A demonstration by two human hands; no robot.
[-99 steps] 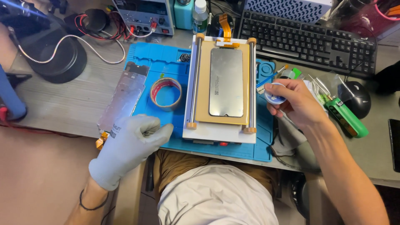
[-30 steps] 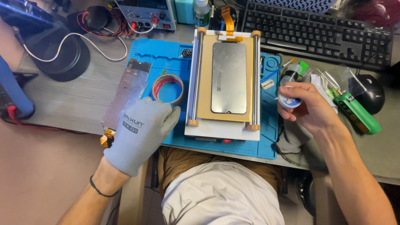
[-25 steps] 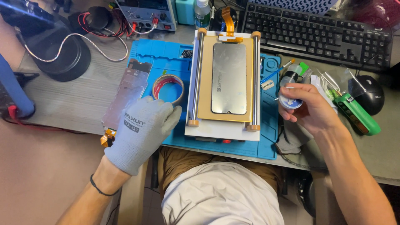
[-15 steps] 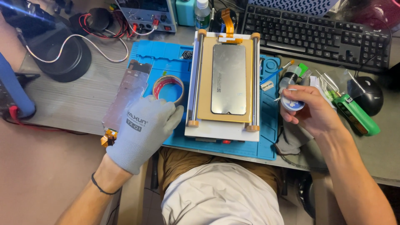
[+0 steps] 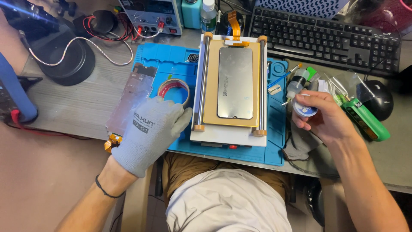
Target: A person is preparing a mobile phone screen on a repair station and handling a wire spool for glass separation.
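Left hand (image 5: 148, 133): your gloved palm flat, fingers spread, holding nothing, beside tape roll (image 5: 174, 90).
Right hand (image 5: 328, 120): your fingers pinch small round spool (image 5: 305, 110).

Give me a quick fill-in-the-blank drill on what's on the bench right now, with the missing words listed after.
1. The left hand wears a grey ____.
2. The right hand holds a small round ____ near the dropper bottle.
3. The tape roll lies on the ____ mat.
4. The phone screen rests on the heating plate, in front of the black ____.

Missing words: glove; spool; blue; keyboard
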